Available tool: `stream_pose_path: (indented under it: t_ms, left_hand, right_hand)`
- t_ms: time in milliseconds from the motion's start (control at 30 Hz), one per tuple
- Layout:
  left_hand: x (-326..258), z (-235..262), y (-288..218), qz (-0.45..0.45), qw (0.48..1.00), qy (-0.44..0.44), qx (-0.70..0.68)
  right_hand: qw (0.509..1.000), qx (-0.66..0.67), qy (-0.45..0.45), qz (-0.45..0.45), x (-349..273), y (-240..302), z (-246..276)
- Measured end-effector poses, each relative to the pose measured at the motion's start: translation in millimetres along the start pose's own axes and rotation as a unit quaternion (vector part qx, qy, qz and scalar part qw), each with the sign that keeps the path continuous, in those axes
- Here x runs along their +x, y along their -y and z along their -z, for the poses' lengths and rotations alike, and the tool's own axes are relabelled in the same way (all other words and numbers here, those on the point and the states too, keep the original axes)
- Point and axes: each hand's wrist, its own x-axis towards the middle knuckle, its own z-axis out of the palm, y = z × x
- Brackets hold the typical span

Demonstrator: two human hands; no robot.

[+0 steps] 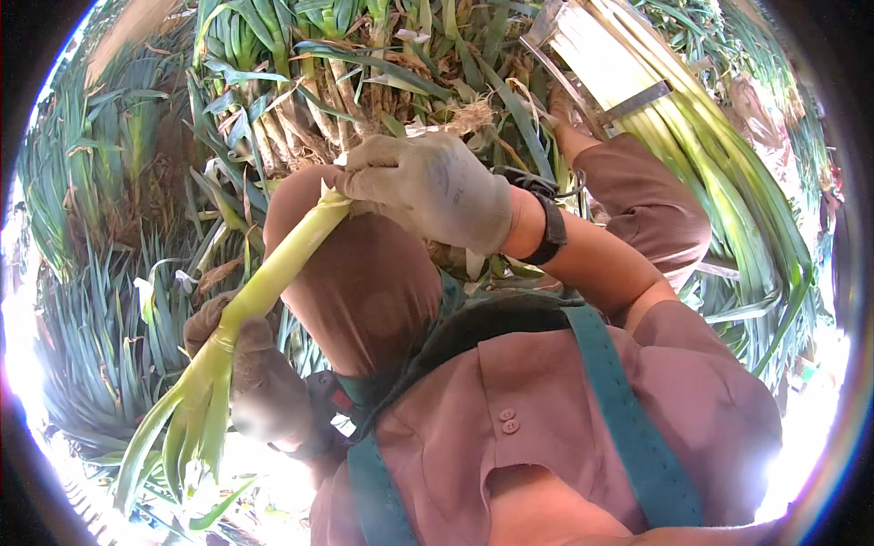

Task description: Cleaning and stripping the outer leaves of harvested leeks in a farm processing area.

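L grip (270, 378), gloved, wrapped rnd leek (284, 264) where leaves fan out; R grip (432, 187), also gloved, fingers bunched, pinching leek's pale end. Leek slants betw. the 2 grips, leaf tips hanging past L grip. Rooted leek pile (296, 123) just beyond R grip, metal holder (637, 98) w/ more leeks to its upper R

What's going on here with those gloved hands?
A person in gloves is handling one leek. The left hand grips it where the leaves fan out, while the right hand is at its pale end. Other leeks lie in a metal frame to the right; leeks with roots are piled ahead.
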Motion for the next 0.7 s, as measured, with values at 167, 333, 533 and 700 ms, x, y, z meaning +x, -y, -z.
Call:
stream_pose_path:
  t_ms: [167,333,533,700]
  left_hand:
    - [6,14,3,-0.050,0.995,0.071,0.044]
    - [14,15,-15,-0.101,0.968,0.199,0.119]
    - [12,19,-21,-0.224,0.927,0.262,0.147]
    - [20,9,-17,-0.292,0.891,0.333,0.097]
  right_hand:
    - [0.996,-0.054,0.072,0.013,3,-4,4]
    - [0.999,-0.005,-0.006,-0.046,-6,-27,-2]
    - [0.858,0.384,-0.116,-0.320,-22,-40,2]
    - [0.747,0.455,-0.212,-0.435,-64,-106,-3]
